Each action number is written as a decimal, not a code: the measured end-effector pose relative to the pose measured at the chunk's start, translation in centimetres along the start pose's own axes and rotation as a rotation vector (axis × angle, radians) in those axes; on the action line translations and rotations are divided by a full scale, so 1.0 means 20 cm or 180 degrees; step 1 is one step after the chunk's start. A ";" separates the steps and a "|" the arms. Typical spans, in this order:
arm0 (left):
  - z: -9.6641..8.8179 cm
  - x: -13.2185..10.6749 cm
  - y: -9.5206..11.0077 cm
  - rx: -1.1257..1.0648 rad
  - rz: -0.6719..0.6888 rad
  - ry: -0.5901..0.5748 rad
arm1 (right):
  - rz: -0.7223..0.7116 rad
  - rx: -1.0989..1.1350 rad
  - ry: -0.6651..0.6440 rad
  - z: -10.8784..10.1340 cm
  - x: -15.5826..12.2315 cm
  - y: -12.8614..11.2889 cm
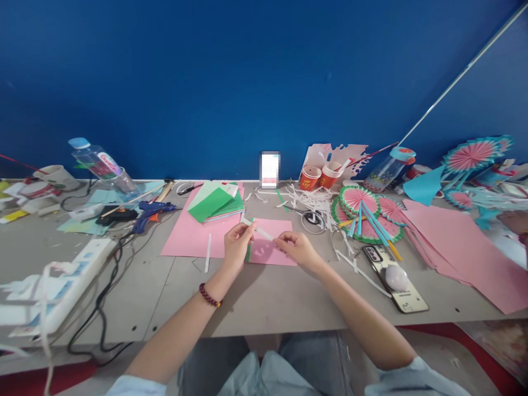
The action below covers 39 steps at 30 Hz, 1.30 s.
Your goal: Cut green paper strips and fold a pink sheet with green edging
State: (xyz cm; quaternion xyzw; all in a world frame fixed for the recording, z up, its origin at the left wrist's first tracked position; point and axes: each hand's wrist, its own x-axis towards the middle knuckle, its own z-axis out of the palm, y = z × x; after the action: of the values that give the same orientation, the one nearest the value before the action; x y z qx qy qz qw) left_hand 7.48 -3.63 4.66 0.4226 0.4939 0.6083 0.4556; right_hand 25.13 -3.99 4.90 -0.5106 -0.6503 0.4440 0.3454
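Observation:
Between my two hands stretches a narrow white strip (264, 233), probably tape or paper; which of these I cannot tell. My left hand (238, 242) pinches it near its left end, and my right hand (297, 248) pinches the right end. Just below the strip lies a small pink sheet (270, 257) with a green edge on its left side. A larger pink sheet (181, 239) is under my left hand's side, bearing a stack of green and pale paper (212, 204). Another white strip (208, 253) lies left of my left hand.
On the left are a blue glue gun (150, 212), a white power strip (78, 283) with cables, and a tilted bottle (99, 159). To the right lie scissors (311, 219), watermelon-patterned paper fans (358, 206), a phone (396, 280) and pink sheets (457, 236). Paper cups (309, 179) stand behind.

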 end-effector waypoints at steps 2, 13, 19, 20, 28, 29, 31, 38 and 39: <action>0.00 0.00 0.01 0.0003 0.0003 0.0000 | -0.0011 -0.0003 0.0022 0.00 0.00 0.01; 0.00 0.01 -0.02 -0.0007 0.0091 0.0189 | 0.0043 -0.0005 -0.0013 -0.01 0.00 -0.03; -0.01 0.01 -0.03 0.0100 0.0098 0.0203 | 0.0039 -0.0017 -0.0064 -0.01 0.00 -0.02; -0.01 0.01 -0.03 0.0082 0.0078 0.0178 | 0.0022 -0.0031 -0.0057 -0.01 0.00 -0.02; -0.01 0.02 -0.04 -0.0111 -0.0319 -0.0015 | -0.0454 -0.0659 0.0257 -0.02 0.02 0.05; 0.00 0.02 -0.04 -0.0126 -0.0400 -0.0053 | -0.0644 -0.0821 0.0296 -0.02 0.02 0.05; 0.01 0.00 -0.04 -0.0167 -0.0526 -0.0164 | -0.1015 -0.0996 0.0342 -0.01 0.01 0.04; 0.05 -0.07 -0.02 -0.0220 -0.0621 -0.0518 | -0.0554 -0.0116 0.0219 0.03 -0.02 -0.02; 0.05 -0.07 -0.01 -0.0198 -0.0584 -0.0571 | -0.0463 0.0029 0.0219 0.03 -0.02 -0.02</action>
State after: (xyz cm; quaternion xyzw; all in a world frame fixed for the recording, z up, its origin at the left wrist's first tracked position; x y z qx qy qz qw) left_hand 8.74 -4.77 4.46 0.4140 0.4686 0.5388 0.5646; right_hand 24.50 -4.62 5.10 -0.4754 -0.6714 0.4029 0.4012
